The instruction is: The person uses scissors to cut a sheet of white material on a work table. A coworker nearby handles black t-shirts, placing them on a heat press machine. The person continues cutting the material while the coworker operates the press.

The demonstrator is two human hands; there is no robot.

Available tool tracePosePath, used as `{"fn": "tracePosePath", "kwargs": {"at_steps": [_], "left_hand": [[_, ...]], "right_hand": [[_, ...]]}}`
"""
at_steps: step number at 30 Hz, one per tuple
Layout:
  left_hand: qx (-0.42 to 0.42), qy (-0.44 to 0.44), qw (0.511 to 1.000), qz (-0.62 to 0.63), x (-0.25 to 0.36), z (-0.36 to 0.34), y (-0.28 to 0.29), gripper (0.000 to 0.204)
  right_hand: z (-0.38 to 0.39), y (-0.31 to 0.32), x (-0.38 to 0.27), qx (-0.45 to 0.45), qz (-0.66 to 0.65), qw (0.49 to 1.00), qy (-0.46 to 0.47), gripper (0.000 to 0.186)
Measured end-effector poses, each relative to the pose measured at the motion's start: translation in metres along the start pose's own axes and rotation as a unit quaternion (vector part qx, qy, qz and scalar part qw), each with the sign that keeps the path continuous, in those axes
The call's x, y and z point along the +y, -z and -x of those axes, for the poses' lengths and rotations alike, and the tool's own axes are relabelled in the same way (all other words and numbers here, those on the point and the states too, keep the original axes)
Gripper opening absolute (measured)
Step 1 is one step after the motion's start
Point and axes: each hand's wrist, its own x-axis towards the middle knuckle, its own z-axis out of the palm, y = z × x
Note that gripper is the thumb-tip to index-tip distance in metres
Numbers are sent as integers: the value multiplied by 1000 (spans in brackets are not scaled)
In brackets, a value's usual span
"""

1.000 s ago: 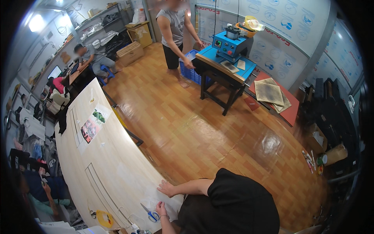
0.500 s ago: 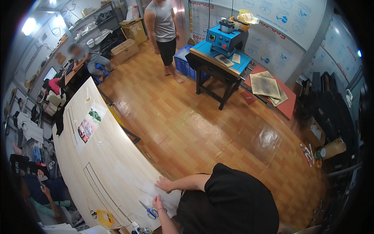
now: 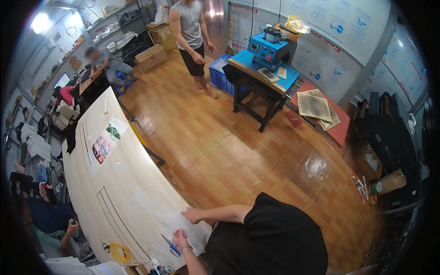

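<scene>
A pale, see-through sheet (image 3: 198, 233) lies at the near right end of the long light wood table (image 3: 137, 188). My right hand (image 3: 192, 215) rests on the table at the sheet's far edge, its fingers stretched out. Lower down, my left hand (image 3: 180, 238) is closed with the fingers curled together over the sheet. Whatever they pinch is too small to make out. Blue-handled scissors (image 3: 174, 250) lie right beside my left hand, blades pointing away to the upper left.
A yellow tape-like ring (image 3: 120, 252) and a white cable lie at the table's near end. Printed colour sheets (image 3: 103, 146) are farther along. Beyond the wood floor stand a blue press machine (image 3: 268, 50) and a person in grey (image 3: 189, 32). Other people sit at the left.
My left hand has moved slightly left and up. My right hand has shifted a little left, its fingers less spread. The standing person's hands have come up in front.
</scene>
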Motion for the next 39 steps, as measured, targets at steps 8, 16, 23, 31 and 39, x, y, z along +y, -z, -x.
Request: {"fn": "tracePosePath", "kwargs": {"at_steps": [8, 16, 23, 31, 39], "left_hand": [[-24, -154, 987, 42, 58, 23, 7, 13], [23, -285, 946, -153, 106, 40, 14, 28], [125, -284, 941, -134, 128, 62, -2, 75], [16, -339, 899, -278, 122, 63, 18, 63], [-8, -230, 973, 5, 128, 69, 27, 16]], "right_hand": [[-17, 30, -8, 115, -399, 909, -31, 57], [58, 111, -67, 188, -440, 869, 126, 63], [75, 116, -83, 238, -331, 884, 229, 61], [78, 105, -115, 84, -149, 926, 337, 70], [82, 118, -120, 287, -73, 902, 314, 87]]}}
